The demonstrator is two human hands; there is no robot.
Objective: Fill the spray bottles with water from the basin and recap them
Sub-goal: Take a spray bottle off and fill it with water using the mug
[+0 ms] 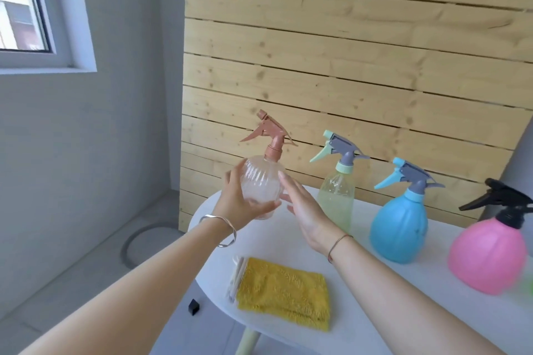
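Gripping the clear spray bottle [259,179], left hand [235,206] fingers [266,207] curl round it; right hand [305,210] fingers [290,185] lie straight alongside.

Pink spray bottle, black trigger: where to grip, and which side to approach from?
Probably the black neck under the trigger head, coming from the right. The pink bottle stands upright, its body is wide and round, and the lever points left.

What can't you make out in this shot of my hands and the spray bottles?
Head view:
1. Clear ribbed bottle with brown trigger: left hand covers its lower part, so water level unclear.
2. Round pink bottle with black trigger: blurred, its head cut by the right edge.
3. Basin: not in frame.
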